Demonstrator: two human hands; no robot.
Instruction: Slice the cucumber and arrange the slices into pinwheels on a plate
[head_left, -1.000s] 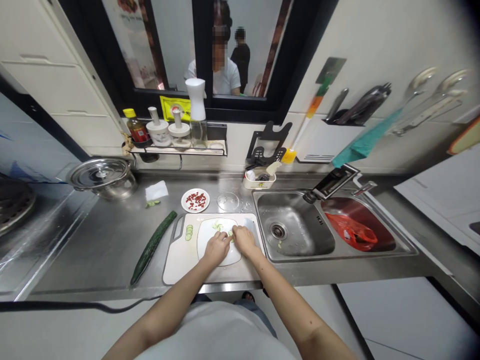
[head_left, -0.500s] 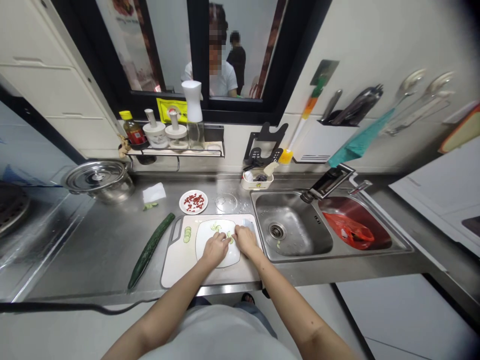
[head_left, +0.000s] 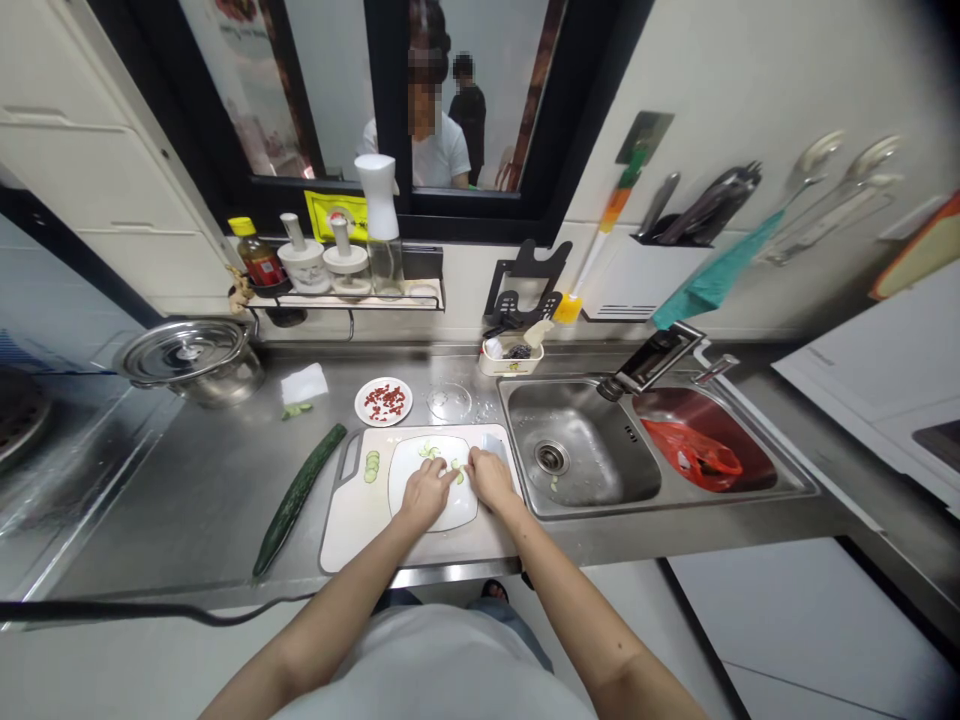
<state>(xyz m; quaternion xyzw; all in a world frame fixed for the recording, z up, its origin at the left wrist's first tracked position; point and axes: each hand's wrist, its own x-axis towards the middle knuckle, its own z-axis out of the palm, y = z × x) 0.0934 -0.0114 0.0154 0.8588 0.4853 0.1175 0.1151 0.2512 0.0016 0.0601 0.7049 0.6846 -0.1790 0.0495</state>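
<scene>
Cucumber slices [head_left: 458,470] sit by the right edge of a white plate [head_left: 462,508], and here's the change: a second ago the two hands nearly meet over them, now there's a gap and the pieces show between the fingers! The left hand [head_left: 427,492] reaches across the plate, fingers bent, forefinger at the slices; whether it pinches one, I can't tell. The right hand [head_left: 489,477] is curled at the plate's right edge, fingers bunched narrow, and I can't see whether anything is in them.

More slices [head_left: 429,451] lie towards the plate's far edge, same as before. Under it all, the cutting board [head_left: 352,530] stays at the worktop's [head_left: 180,500] front edge, just beside the sink [head_left: 525,400], with a short row of rounds [head_left: 371,466] near its left edge. Left of the board, the whole cucumber [head_left: 298,502] lies slanted, its lower end by the worktop's front edge, unmoved. And beyond the board's far edge, a small dish [head_left: 360,402] holds red pieces [head_left: 385,400], also unchanged.
</scene>
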